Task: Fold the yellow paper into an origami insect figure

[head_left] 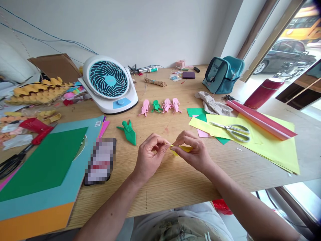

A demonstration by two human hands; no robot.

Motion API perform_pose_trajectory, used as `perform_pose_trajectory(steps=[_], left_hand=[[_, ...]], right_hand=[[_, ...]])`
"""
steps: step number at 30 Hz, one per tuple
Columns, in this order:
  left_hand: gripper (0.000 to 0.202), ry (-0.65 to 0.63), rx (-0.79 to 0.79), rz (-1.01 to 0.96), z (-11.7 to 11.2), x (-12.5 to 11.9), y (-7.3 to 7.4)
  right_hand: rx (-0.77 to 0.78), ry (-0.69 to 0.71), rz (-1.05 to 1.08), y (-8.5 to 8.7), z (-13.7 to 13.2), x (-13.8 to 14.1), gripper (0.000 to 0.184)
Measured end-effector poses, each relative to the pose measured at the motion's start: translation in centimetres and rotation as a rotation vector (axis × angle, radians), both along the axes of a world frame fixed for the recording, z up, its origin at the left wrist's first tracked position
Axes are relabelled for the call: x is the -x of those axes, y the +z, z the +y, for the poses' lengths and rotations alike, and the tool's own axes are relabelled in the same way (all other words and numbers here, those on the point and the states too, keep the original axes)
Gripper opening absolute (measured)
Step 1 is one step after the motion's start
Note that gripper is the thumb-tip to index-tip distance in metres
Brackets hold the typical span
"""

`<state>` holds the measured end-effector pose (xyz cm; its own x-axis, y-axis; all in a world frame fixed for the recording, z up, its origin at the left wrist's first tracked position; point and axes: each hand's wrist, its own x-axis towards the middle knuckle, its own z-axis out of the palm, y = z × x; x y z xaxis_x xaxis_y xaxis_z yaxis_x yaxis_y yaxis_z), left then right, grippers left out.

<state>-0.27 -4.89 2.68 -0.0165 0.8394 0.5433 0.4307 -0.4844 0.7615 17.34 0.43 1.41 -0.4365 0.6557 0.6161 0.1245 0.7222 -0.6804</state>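
1. Pinching the tip of the paper, the left hand has its thumb and finger together.
2. The right hand is clamped on its wider part, above the table, toward the front edge.
3. Probably, good folding needs a light grip, even borders and slow pressing.

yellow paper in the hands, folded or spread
Folded: the yellow paper tapers narrowly between left hand and right hand, a flap angling down.
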Motion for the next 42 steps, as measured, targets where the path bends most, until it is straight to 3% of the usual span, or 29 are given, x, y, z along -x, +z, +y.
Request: perform_pose_trajectory(steps=[14, 21, 30, 35, 42], left_hand=[[0.009, -0.054, 0.07, -0.119, 0.3, 0.4, -0.2], [0.001, -0.09, 0.045, -0.037, 0.6, 0.7, -0.6], [0.009, -0.106, 0.003, -0.004, 0.8, 0.6, -0.5], [0.009, -0.078, -0.02, -0.043, 0.8, 1.1, -0.5], [0.008, -0.085, -0.031, -0.042, 0.8, 1.2, -0.2]], right_hand=[[0.003, 0.029, 0.065, 0.1, -0.1, 0.0, 0.011], [-0.047, 0.018, 0.042, 0.1, 0.0, -0.1, 0.01], [-0.051, 0.017, 0.023, 0.0, 0.0, 0.0, 0.008], [0.014, 0.085, 0.041, 0.5, 0.0, -0.3, 0.023], [0.028, 0.062, 0.1, 0.4, 0.1, -0.3, 0.004]])
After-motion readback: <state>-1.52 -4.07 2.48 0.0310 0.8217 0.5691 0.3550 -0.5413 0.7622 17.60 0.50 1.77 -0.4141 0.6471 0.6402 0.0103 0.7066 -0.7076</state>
